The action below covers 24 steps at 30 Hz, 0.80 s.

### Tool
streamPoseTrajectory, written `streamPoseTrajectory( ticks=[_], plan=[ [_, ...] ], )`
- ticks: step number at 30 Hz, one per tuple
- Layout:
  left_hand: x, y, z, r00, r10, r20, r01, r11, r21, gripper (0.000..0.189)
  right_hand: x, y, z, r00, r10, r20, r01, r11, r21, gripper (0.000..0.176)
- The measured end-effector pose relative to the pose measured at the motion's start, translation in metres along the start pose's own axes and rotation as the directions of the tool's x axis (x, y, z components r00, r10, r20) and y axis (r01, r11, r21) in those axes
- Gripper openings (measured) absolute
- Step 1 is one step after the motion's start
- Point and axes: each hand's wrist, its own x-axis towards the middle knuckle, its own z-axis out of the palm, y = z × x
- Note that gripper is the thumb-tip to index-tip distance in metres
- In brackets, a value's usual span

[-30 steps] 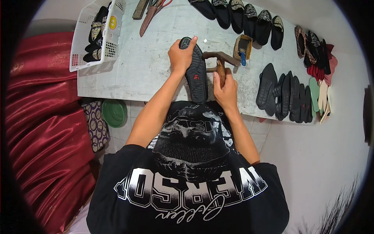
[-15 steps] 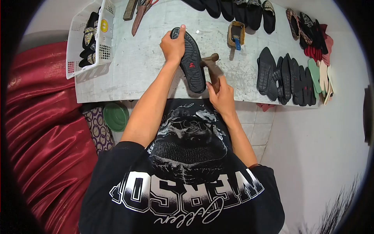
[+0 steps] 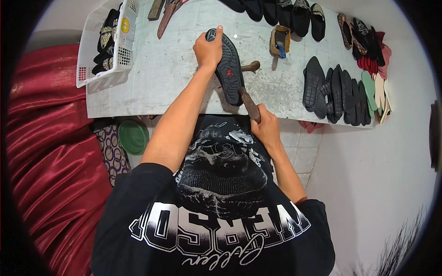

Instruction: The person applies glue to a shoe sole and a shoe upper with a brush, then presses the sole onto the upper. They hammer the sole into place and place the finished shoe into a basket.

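A black shoe (image 3: 228,69) is held sole up over the table, its ridged sole bearing a small red mark. My left hand (image 3: 209,49) is closed around its upper end, thumb lying along the edge of the sole. In my right hand (image 3: 267,128) is the brown handle of what looks like a hammer (image 3: 250,106). The tool's far end is at the lower right edge of the shoe; whether it touches cannot be made out. Just right of the shoe, a brown knobbed piece (image 3: 252,66) sticks out, partly hidden behind it.
A glue tub with a blue-handled brush (image 3: 281,42) stands right of centre on the worn white table (image 3: 152,87). Several black soles (image 3: 315,89) lie at the right, with shoes (image 3: 301,18) along the back. A white basket (image 3: 119,69) holds decorated shoes; pincers (image 3: 169,18) lie nearby.
My right hand has moved down toward the table's front edge, bringing the tool from the shoe's middle to its lower end. The shoe has shifted slightly up and stays in my left hand.
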Motion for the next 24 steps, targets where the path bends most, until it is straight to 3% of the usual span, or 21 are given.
streamPoseTrajectory(
  ticks=[2,5,7,11,14,16,18,22,24],
  plan=[
    [-0.003,0.0,-0.002,1.0,-0.013,0.019,0.014,1.0,-0.016,0.06,-0.006,0.004,-0.003,0.999,0.032,0.031,-0.03,0.998,-0.051,0.02],
    [0.001,0.001,-0.002,0.999,-0.023,0.027,0.024,0.999,-0.024,0.06,-0.009,0.012,-0.006,0.999,-0.038,0.018,0.037,0.999,0.03,0.018],
    [-0.001,-0.002,0.0,0.999,-0.025,0.036,0.025,1.0,-0.014,0.06,-0.007,0.017,-0.007,0.994,0.011,0.106,0.002,0.993,-0.119,0.017],
    [0.004,-0.006,0.001,1.0,-0.009,0.024,0.01,1.0,-0.019,0.061,-0.006,0.006,-0.011,0.991,-0.04,0.13,0.049,0.997,-0.067,0.014],
    [-0.001,0.0,-0.001,0.998,-0.021,0.057,0.023,0.999,-0.04,0.06,-0.003,0.0,-0.009,0.984,0.076,0.161,-0.049,0.985,-0.168,0.015],
    [0.0,-0.003,0.0,1.0,0.025,0.016,-0.024,0.998,-0.066,0.06,0.0,-0.003,-0.006,0.982,0.062,0.176,-0.051,0.997,-0.066,0.016],
    [0.0,-0.007,-0.003,0.999,0.003,0.034,-0.001,0.999,-0.049,0.06,0.005,-0.009,-0.003,0.975,0.095,0.201,-0.075,0.992,-0.105,0.015],
    [0.0,-0.003,-0.002,0.999,0.032,0.04,-0.028,0.996,-0.089,0.059,0.022,-0.013,-0.002,0.986,-0.013,0.165,0.029,0.995,-0.098,0.014],
    [0.0,-0.005,-0.005,0.998,0.008,0.06,-0.003,0.997,-0.073,0.059,0.028,-0.015,0.001,0.97,0.066,0.233,-0.039,0.992,-0.118,0.015]
  ],
)
